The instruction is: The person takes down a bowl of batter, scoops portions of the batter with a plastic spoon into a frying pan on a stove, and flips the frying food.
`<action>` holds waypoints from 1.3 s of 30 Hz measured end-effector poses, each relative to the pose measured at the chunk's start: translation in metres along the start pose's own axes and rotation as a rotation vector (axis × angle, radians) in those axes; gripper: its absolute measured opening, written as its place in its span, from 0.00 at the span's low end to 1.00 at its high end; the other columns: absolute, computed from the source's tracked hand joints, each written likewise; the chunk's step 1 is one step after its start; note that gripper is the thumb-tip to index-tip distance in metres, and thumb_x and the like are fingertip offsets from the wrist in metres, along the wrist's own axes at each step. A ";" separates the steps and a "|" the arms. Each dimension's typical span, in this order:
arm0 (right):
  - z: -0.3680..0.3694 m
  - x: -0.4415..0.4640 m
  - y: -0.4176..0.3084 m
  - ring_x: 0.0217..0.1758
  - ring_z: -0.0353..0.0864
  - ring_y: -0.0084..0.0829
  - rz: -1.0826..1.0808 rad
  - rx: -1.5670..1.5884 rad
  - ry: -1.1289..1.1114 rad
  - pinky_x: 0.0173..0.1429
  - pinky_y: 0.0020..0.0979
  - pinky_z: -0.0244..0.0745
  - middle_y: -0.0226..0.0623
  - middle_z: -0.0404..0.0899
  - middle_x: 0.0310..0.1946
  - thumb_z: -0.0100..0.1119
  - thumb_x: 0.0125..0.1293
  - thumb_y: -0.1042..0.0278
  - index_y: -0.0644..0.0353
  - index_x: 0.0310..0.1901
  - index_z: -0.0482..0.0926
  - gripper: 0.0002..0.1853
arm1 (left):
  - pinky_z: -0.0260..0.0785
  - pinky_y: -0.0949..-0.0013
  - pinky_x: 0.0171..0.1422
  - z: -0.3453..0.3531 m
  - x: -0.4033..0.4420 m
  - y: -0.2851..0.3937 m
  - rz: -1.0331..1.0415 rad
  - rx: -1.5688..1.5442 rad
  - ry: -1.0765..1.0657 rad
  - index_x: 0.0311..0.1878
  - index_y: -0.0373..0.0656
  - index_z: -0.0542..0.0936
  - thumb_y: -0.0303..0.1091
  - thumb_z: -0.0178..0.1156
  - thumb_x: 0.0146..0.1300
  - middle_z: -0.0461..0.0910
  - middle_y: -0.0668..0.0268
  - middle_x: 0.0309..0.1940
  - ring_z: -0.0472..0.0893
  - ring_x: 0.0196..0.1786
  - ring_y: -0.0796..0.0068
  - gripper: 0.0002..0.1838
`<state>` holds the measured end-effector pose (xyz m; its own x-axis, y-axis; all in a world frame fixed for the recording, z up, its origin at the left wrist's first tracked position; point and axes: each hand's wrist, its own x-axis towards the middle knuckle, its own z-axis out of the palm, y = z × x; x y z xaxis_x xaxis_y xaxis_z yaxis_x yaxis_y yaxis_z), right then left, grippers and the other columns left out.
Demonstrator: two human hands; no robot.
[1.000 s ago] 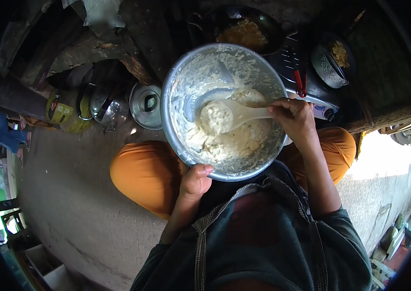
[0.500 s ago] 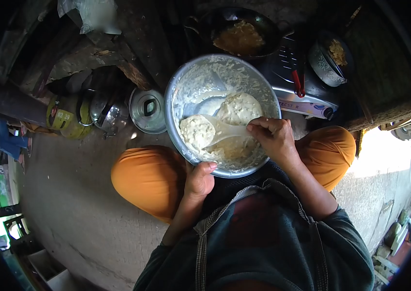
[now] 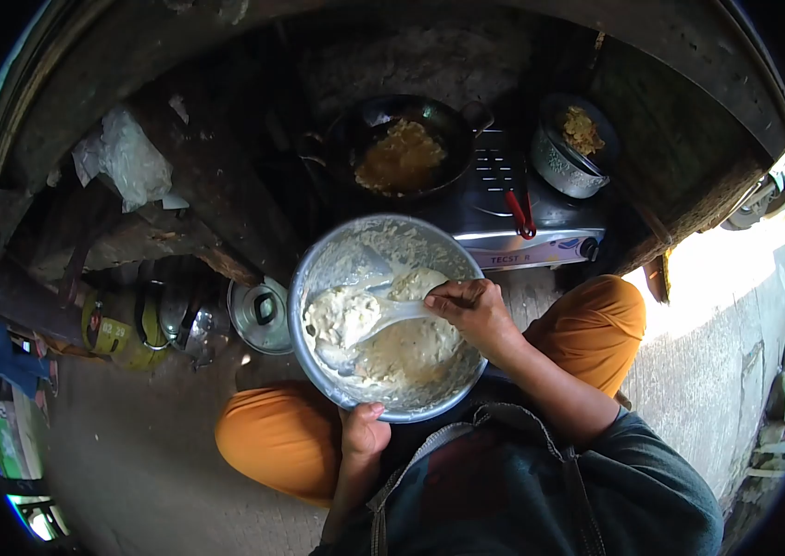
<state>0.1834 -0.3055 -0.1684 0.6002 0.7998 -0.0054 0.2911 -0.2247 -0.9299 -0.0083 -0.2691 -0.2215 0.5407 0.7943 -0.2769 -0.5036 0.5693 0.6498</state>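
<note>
Metal bowl (image 3: 335, 263) now lower in my view; batter (image 3: 341, 315) looks scooped. Left hand (image 3: 365, 434) clamps rim (image 3: 294, 320), right hand (image 3: 478, 321) pinches spoon (image 3: 400, 312).

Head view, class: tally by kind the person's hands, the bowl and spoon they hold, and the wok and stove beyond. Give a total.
Hands: 2, the left hand and the right hand
Metal bowl: 1
White serving spoon: 1
Wok: 1
Stove: 1
Total: 6
</note>
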 end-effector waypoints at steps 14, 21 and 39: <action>-0.029 0.015 -0.002 0.27 0.70 0.25 -0.017 -0.315 -0.057 0.41 0.32 0.49 0.28 0.73 0.18 0.55 0.47 0.59 0.50 0.26 0.78 0.07 | 0.53 0.61 0.57 0.007 0.009 -0.001 0.061 -0.107 -0.039 0.51 0.38 0.61 0.28 0.50 0.31 0.67 0.61 0.45 0.65 0.50 0.62 0.34; -0.048 -0.008 -0.028 0.33 0.65 0.20 -1.095 -0.984 0.121 0.37 0.29 0.53 0.21 0.69 0.27 0.49 0.39 0.68 0.51 0.29 0.73 0.10 | 0.55 0.59 0.56 0.023 0.013 0.007 0.089 -0.165 -0.081 0.52 0.40 0.60 0.31 0.52 0.31 0.64 0.60 0.48 0.64 0.51 0.60 0.35; -0.114 0.167 0.211 0.51 0.62 0.48 0.572 -0.809 0.417 0.49 0.43 0.62 0.47 0.57 0.51 0.52 0.48 0.53 0.55 0.50 0.56 0.29 | 0.55 0.59 0.56 0.025 -0.001 0.000 0.063 -0.099 0.055 0.53 0.39 0.59 0.39 0.49 0.27 0.64 0.57 0.48 0.63 0.51 0.57 0.39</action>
<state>0.4295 -0.2828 -0.3233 0.9661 0.2402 -0.0945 0.2010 -0.9297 -0.3088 0.0079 -0.2754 -0.2041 0.4698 0.8380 -0.2776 -0.6010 0.5339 0.5947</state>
